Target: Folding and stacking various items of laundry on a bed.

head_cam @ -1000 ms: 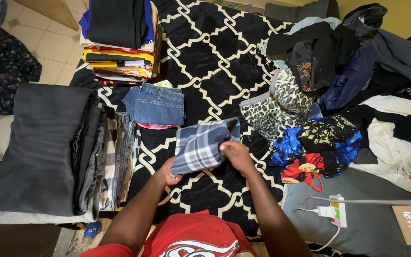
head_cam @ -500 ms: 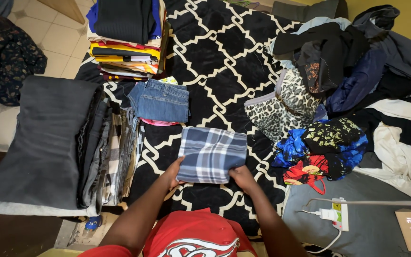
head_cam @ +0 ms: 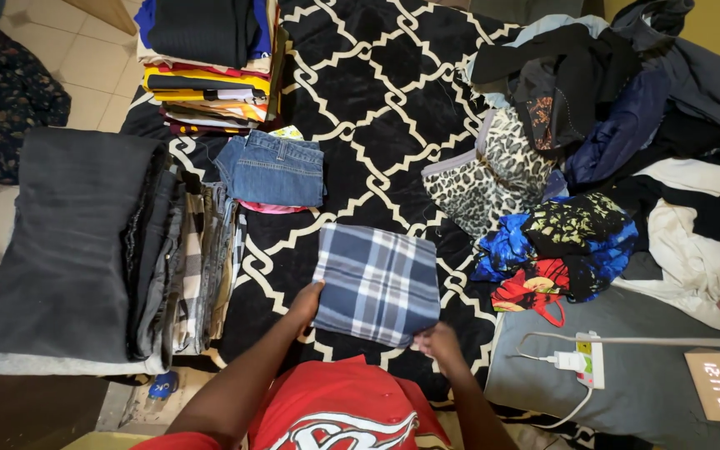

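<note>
Our left hand [head_cam: 306, 302] reaches toward eleven o'clock, fingers flat and pressing down. Our right hand [head_cam: 437, 342] sits at one o'clock, fingers curled in a pinch, forearms converging.

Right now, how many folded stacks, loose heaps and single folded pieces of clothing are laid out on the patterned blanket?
Folded stacks: 2, the tall pile and the grey pile.
Single folded pieces: 2, the jeans and the plaid cloth under the left hand and right hand.
Loose heaps: 1, the unfolded clothes.
Total: 5.
</note>
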